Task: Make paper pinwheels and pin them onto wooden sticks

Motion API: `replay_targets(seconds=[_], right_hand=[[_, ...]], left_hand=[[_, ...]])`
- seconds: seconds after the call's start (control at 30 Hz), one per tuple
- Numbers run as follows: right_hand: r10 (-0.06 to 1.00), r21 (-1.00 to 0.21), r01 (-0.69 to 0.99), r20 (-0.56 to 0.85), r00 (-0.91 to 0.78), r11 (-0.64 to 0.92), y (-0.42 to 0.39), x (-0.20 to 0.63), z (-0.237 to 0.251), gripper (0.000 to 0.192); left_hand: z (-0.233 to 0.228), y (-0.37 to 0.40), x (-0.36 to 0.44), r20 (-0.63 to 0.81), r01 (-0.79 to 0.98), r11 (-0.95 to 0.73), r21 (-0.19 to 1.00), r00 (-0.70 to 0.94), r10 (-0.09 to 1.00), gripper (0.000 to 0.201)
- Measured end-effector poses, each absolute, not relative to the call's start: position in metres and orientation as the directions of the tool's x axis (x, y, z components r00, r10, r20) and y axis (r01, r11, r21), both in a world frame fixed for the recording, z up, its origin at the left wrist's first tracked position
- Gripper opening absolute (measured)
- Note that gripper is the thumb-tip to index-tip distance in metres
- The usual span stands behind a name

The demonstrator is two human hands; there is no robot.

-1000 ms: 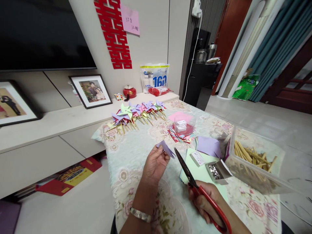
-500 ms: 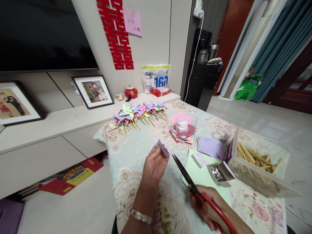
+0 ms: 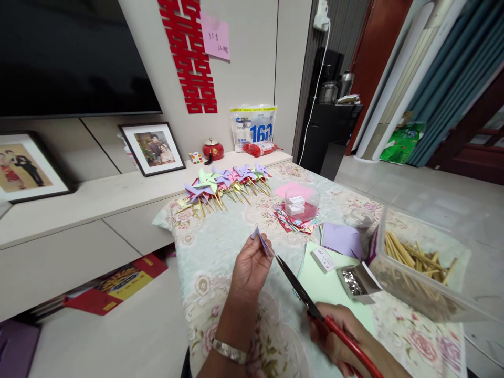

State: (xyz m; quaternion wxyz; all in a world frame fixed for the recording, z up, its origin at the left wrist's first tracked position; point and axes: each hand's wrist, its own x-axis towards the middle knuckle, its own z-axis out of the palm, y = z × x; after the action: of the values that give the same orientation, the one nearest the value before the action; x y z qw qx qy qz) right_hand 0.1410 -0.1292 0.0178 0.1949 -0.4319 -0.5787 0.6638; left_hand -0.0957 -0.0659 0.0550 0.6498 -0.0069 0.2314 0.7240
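My left hand (image 3: 252, 265) pinches a small folded piece of purple paper (image 3: 260, 240) above the tablecloth. In my right hand (image 3: 334, 331) is a pair of scissors (image 3: 301, 291) with red handles and dark blades. The blades look closed, and their tips point at the paper, close to its right edge but apart from it. Under and beside the scissors lie light green paper sheets (image 3: 315, 273). A small white box (image 3: 323, 260) and an open box of metal pins (image 3: 352, 282) rest on these sheets. Purple sheets (image 3: 342, 240) lie just behind.
Finished paper pinwheels (image 3: 208, 181) on sticks lie at the table's back left. A clear plastic tub (image 3: 311, 210) holding small boxes stands on patterned paper (image 3: 289, 221). At the right is a plastic bin (image 3: 409, 278) of wooden sticks (image 3: 417, 257). Behind runs a cabinet (image 3: 98, 194) with photo frames.
The scissor tips have shifted slightly left, nearer the purple paper, and the blades appear closer together. My left hand stays almost in place with the paper, which is turned a little.
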Motion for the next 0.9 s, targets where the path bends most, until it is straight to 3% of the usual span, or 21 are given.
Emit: replay_targets(seconds=[0.27,0.6,0.9], right_hand=[[0.770,-0.926,0.278,-0.370,-0.520,-0.257,-0.130,0.141,0.020,0.043],[0.756,-0.922,0.267,-0.384,-0.530,-0.282,-0.129,0.131,0.021,0.022],[0.792,-0.935,0.291,-0.330,-0.513,-0.201,-0.131,0.126,0.033,0.033]], left_hand=[[0.053,-0.066,-0.094,-0.301,-0.926,-0.054,0.375,-0.176,0.937,0.013],[0.052,-0.068,-0.088,-0.269,-0.900,-0.015,0.435,-0.146,0.952,0.014],[0.048,-0.064,-0.082,-0.243,-0.879,-0.059,0.473,-0.195,0.950,0.019]])
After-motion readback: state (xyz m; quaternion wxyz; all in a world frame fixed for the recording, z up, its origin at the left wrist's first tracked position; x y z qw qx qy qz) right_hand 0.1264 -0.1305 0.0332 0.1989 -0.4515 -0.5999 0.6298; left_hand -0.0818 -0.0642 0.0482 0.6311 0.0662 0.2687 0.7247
